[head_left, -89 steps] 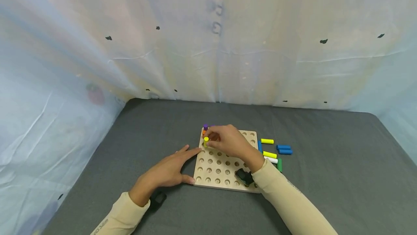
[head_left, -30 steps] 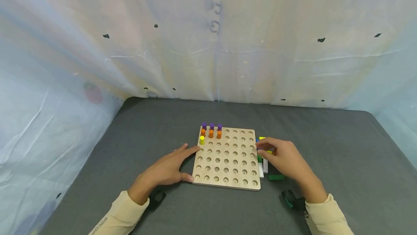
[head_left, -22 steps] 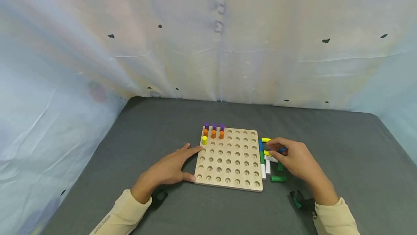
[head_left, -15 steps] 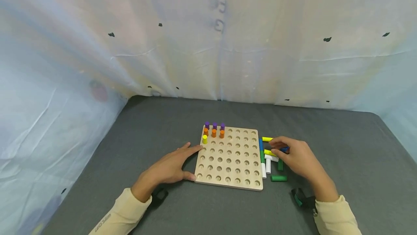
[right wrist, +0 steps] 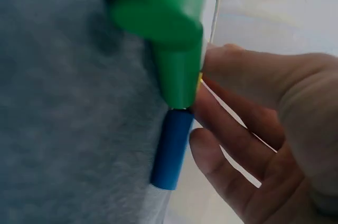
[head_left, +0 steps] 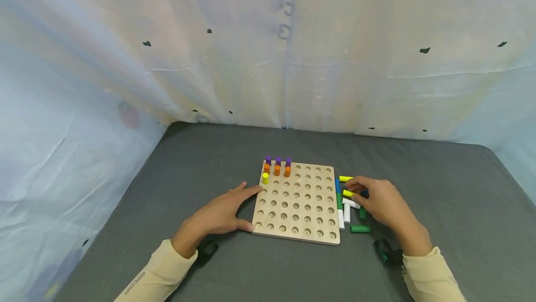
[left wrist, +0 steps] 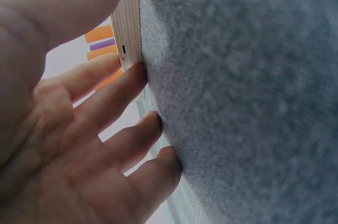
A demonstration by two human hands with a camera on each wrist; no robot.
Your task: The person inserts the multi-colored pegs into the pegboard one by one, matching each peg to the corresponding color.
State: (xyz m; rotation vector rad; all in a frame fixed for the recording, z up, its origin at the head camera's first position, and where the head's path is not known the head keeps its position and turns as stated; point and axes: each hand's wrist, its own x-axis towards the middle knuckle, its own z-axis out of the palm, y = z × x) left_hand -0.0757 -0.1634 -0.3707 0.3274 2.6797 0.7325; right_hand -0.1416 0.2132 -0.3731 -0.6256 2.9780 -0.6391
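Observation:
A wooden pegboard [head_left: 295,202] lies on the grey cloth. In its far-left corner stand three purple pegs [head_left: 278,159], three orange pegs [head_left: 277,170] and one yellow peg [head_left: 265,178]. My left hand [head_left: 222,213] lies flat, its fingertips [left wrist: 140,73] and thumb against the pegboard edge [left wrist: 131,18]. My right hand [head_left: 355,191] is among the loose pegs right of the board and pinches a lying yellow peg [head_left: 347,193]. The right wrist view shows green pegs [right wrist: 177,76] and a blue peg [right wrist: 170,150] beside the fingers [right wrist: 222,113].
Loose pegs lie along the board's right edge: a second yellow [head_left: 345,178], blue [head_left: 337,184], white [head_left: 346,213] and green [head_left: 360,228]. Pale sheeting [head_left: 268,60] walls in the grey table at the back and the left.
My right hand left the yellow peg standing in the board, crossed to the loose pegs on the right and closed on a lying yellow one. The left hand has stayed put.

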